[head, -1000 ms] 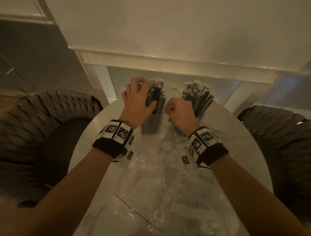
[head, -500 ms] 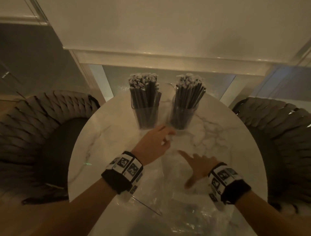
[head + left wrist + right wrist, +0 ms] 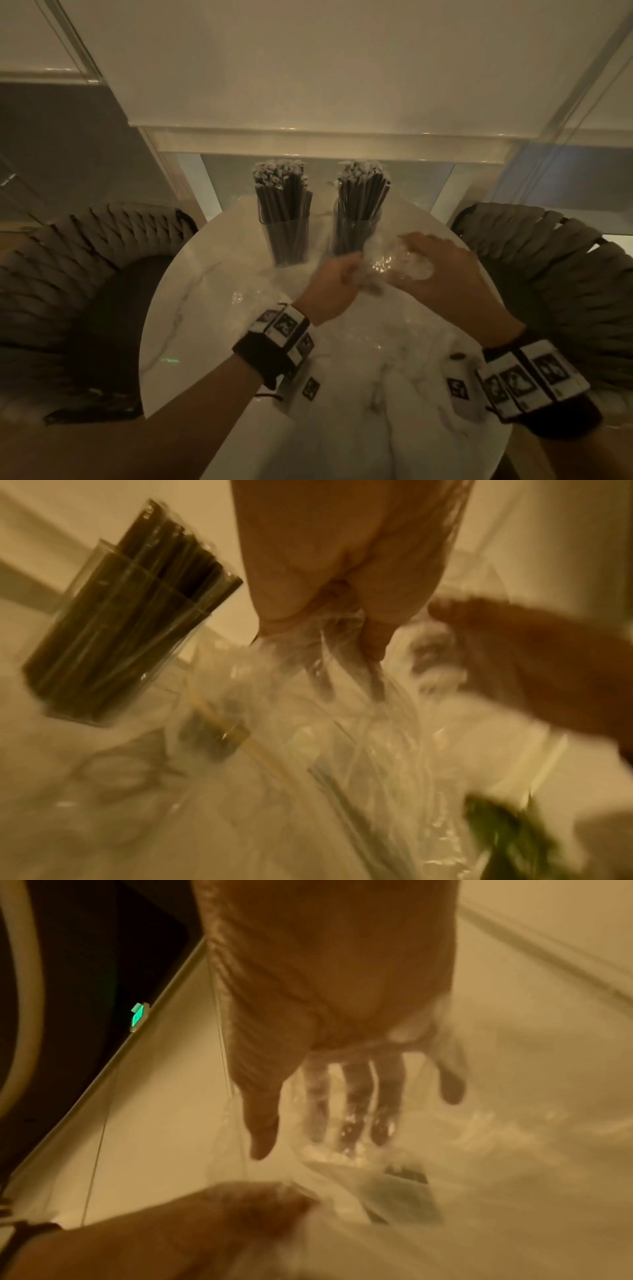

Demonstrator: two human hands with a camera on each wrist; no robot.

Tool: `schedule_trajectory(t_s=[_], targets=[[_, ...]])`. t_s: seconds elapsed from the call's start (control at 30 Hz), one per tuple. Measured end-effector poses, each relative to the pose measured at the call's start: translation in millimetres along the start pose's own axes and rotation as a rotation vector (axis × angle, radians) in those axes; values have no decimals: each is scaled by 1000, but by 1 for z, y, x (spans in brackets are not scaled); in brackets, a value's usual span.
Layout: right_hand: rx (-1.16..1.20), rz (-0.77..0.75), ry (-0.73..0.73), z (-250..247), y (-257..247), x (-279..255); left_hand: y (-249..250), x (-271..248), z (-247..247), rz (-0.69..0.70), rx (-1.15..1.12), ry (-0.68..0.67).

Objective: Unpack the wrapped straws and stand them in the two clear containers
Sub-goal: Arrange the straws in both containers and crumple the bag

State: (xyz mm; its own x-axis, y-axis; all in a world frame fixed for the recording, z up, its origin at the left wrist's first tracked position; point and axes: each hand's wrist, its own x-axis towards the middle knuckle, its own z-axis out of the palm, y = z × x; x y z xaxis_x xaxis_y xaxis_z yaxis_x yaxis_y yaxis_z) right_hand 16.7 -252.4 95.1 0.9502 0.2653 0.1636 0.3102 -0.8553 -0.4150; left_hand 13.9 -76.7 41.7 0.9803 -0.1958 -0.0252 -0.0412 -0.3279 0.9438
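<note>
Both hands (image 3: 346, 274) raised onto plastic wrap (image 3: 394, 263)

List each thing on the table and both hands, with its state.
left container: upright, full of straws
right container: upright, full of straws
plastic wrap: empty, bunched between the hands
left hand: grips the wrap
right hand: fingers extended, against the wrap
table: loose wrap lying on it

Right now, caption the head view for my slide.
Both hands gather crumpled clear plastic wrap before two clear containers of upright dark straws.
</note>
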Motion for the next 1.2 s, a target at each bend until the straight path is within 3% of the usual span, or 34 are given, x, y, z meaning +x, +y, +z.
schedule_trajectory(t_s=[0.13,0.23,0.3,0.43,0.57,0.63,0.73,0.8,0.9,1.07,1.13,1.2], targets=[[117,101,-84,-11,-3,-3,44,-9,-39,36,-235,171],[290,110,-106,4,-17,4,50,-22,-68,58,-147,278],[408,153,-145,25,-30,12,35,-30,-88,-10,-54,342],[594,343,-246,95,-44,23,-27,-48,-120,-284,195,451],[428,458,-386,160,-40,26,-102,-70,-136,-723,344,449],[373,589,-503,177,-39,22,-129,-80,-135,-840,245,386],[438,610,-684,189,-47,13,-148,-93,-122,-951,-81,312],[569,573,-717,198,-53,7,-152,-99,-107,-919,-117,314],[820,597,-647,202,-64,-1,-148,-101,-91,-817,38,329],[1011,571,-497,171,-83,-6,-113,-104,-88,-660,-159,360],[1053,520,-430,152,-87,-4,-90,-106,-88,-537,-299,292],[1094,485,-420,133,-95,-4,-75,-107,-83,-326,-316,151]])
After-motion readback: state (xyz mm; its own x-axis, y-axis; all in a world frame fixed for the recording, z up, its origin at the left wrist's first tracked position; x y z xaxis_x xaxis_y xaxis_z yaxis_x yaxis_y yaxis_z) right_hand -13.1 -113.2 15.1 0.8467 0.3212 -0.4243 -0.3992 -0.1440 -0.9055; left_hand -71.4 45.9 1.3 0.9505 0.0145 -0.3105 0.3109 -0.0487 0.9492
